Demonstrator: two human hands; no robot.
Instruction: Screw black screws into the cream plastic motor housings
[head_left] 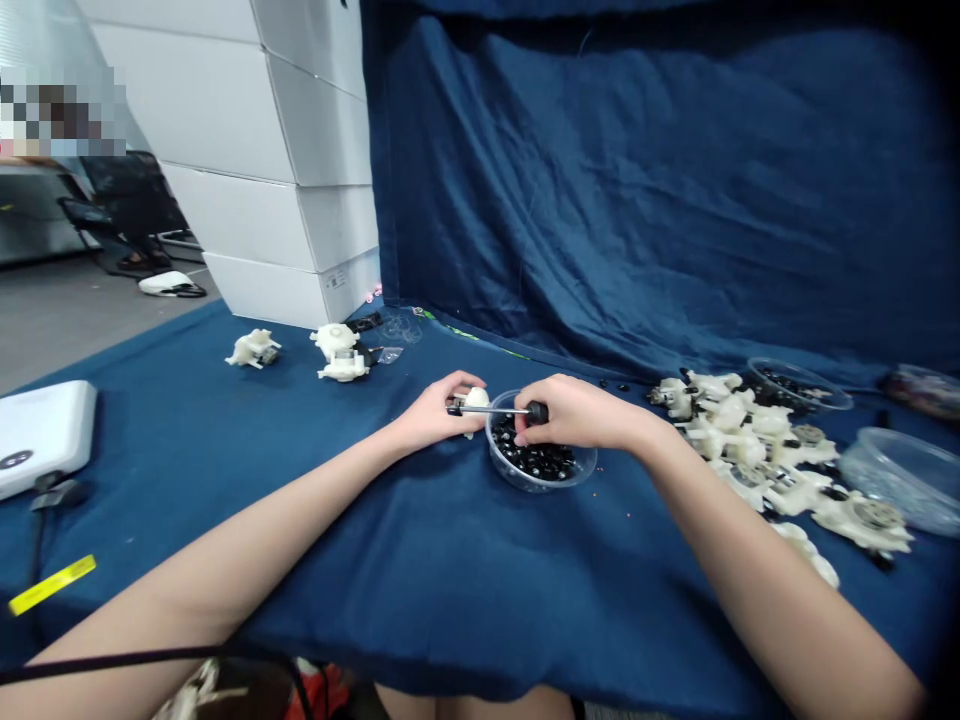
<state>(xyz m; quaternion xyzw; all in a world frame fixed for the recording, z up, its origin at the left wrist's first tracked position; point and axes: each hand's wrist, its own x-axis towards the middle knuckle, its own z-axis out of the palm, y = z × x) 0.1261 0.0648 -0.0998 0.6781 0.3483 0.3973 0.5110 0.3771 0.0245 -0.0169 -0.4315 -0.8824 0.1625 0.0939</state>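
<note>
My left hand (435,410) is closed around a small white plastic part (475,398) near the middle of the blue cloth. My right hand (574,412) grips a screwdriver (495,409) by its black handle. Its metal shaft lies level and points left at the white part. Both hands hover over a clear plastic bowl (583,470) filled with small black pieces (536,460).
A heap of white plastic assemblies (757,450) lies to the right, with two clear bowls (900,475) beside it. Three more white parts (334,350) sit far left. A white device (41,430) rests at the left edge. White boxes (262,150) are stacked behind.
</note>
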